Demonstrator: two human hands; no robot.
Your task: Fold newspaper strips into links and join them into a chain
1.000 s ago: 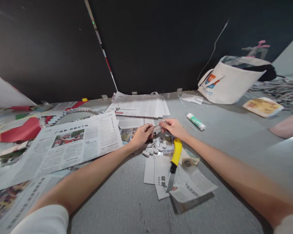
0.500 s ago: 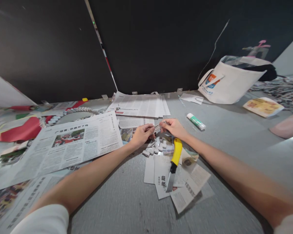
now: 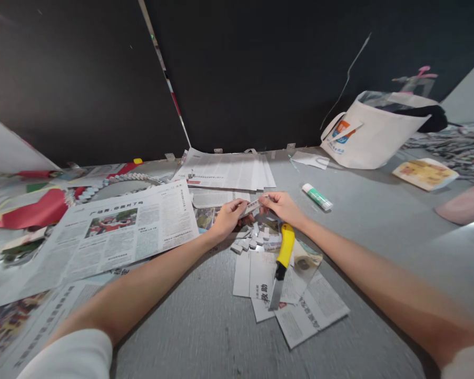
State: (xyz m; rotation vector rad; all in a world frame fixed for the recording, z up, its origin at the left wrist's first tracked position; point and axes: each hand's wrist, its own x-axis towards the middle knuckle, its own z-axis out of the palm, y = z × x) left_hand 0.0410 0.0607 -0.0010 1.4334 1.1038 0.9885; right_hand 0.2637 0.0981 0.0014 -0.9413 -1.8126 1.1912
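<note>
Between my two hands is a narrow folded strip of newspaper (image 3: 252,207). My left hand (image 3: 228,218) pinches its left end, and my right hand (image 3: 281,207) pinches the right end. Just below my fingers lie several small folded paper pieces (image 3: 245,243). A yellow utility knife (image 3: 286,246) with its blade out rests on cut newspaper pieces (image 3: 316,310), nearer to me than my right hand. To the right of that hand a green and white glue stick (image 3: 317,197) lies on the grey surface.
Newspaper sheets (image 3: 169,221) spread on the left, with a red paper (image 3: 35,210) and a folded paper chain (image 3: 90,193) beyond. More newspapers (image 3: 225,168) lie by the dark wall. A white bag (image 3: 375,131) and a yellow-white packet (image 3: 425,173) are at the right.
More of the strip now shows between my hands, and my left fingers have shifted slightly left. The lower right newspaper piece has swung open toward the right.
</note>
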